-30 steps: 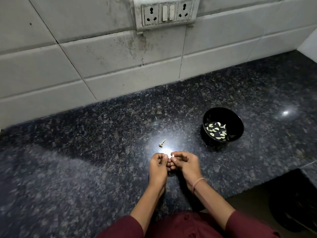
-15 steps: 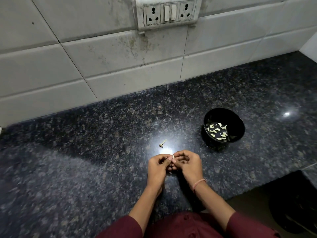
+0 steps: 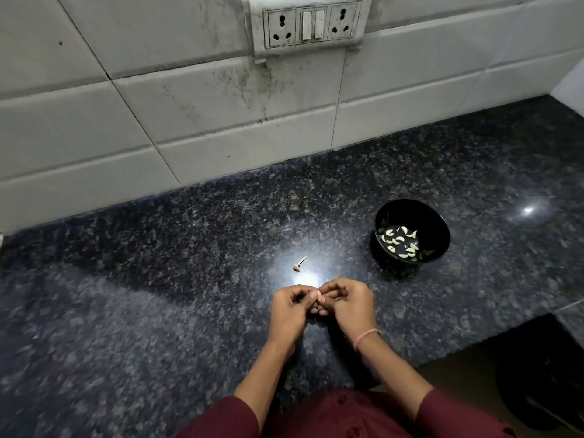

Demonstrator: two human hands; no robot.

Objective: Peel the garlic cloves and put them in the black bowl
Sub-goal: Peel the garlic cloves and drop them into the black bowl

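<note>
My left hand (image 3: pixel 289 311) and my right hand (image 3: pixel 347 303) meet just above the dark granite counter (image 3: pixel 158 279), fingers curled toward each other. Between their fingertips they pinch a small pale garlic clove (image 3: pixel 318 294), mostly hidden by the fingers. The black bowl (image 3: pixel 426 216) stands on the counter to the right and a little beyond my hands, with several peeled cloves (image 3: pixel 399 243) lying in its bottom.
A bare garlic stem (image 3: pixel 298 265) lies on the counter just beyond my hands. The white tiled wall (image 3: pixel 221 128) with a socket panel (image 3: pixel 311 25) runs along the back. The counter's front edge steps back at the lower right, with a dark bin (image 3: pixel 543 384) below.
My hands have kept working together on the clove, fingers shifting slightly. The bowl and the stem have stayed where they were.
</note>
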